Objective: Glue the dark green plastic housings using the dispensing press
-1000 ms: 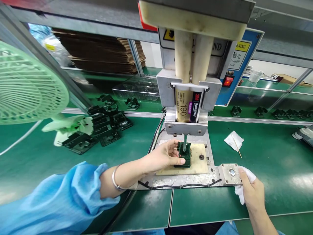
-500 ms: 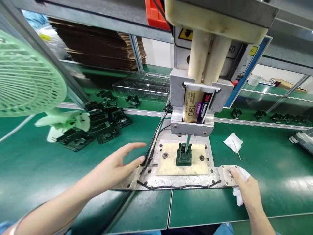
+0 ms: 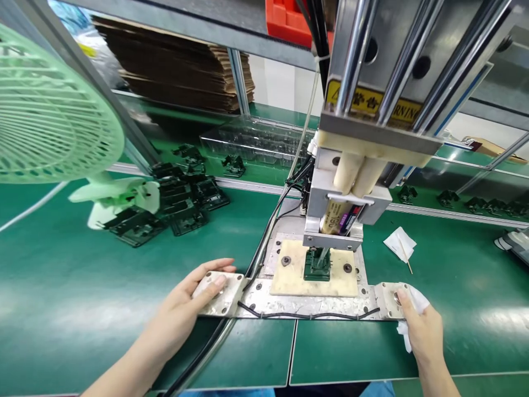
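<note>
My left hand [image 3: 177,303] is around the left button block [image 3: 232,289], its thumb on top over the button and its fingers along the far side. At the other end of the metal base, my right hand [image 3: 427,328] has its thumb on the button of the right block [image 3: 386,300]. A crumpled white wipe [image 3: 405,335] is tucked in the right fingers. Between them, a dark green plastic part [image 3: 316,273] sits on a cream fixture plate [image 3: 285,282]. The nozzle [image 3: 324,256] of a two-barrel adhesive cartridge [image 3: 331,216] reaches down into it.
A green fan [image 3: 49,110] stands at the left, beside a pile of dark plastic parts [image 3: 185,215]. Cables [image 3: 268,237] cross the bench past the left block. A white paper with a stick [image 3: 397,242] lies at right. Metal press rods [image 3: 409,66] rise above the cartridge.
My left hand has come down onto the left button block from hovering over it. The press head has lowered, with the cream plungers sunk further into the cartridge. My right thumb stays on its button.
</note>
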### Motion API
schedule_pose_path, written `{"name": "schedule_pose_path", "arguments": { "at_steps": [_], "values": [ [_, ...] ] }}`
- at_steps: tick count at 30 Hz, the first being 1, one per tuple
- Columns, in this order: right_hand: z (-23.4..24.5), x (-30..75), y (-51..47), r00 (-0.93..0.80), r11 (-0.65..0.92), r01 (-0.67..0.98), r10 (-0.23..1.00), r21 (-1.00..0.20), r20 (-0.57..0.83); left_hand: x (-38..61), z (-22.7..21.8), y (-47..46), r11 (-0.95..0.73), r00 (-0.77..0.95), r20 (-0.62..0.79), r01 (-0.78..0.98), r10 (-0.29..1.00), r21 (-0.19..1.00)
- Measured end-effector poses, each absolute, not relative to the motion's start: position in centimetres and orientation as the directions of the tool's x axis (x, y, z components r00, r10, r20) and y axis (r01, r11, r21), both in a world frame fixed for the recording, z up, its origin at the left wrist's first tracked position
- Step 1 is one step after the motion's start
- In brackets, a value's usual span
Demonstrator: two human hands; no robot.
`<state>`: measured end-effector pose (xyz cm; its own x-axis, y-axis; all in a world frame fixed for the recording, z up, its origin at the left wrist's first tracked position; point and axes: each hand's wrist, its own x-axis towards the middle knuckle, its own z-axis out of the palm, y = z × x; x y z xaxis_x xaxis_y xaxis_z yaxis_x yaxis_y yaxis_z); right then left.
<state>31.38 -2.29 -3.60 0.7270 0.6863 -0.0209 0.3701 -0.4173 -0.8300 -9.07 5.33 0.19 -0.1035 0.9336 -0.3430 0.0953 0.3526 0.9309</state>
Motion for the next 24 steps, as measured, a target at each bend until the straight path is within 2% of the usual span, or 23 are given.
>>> {"name": "schedule_pose_path", "arguments": {
  "at_steps": [24],
  "values": [
    [-3.1,30.7,-2.3,0.738,-0.412,0.345,0.674,-0.843,-0.028,-10.0,-1.7,5.8,0.336,-0.120,-0.339,-0.048,0.933,0.941]
  ]
}}
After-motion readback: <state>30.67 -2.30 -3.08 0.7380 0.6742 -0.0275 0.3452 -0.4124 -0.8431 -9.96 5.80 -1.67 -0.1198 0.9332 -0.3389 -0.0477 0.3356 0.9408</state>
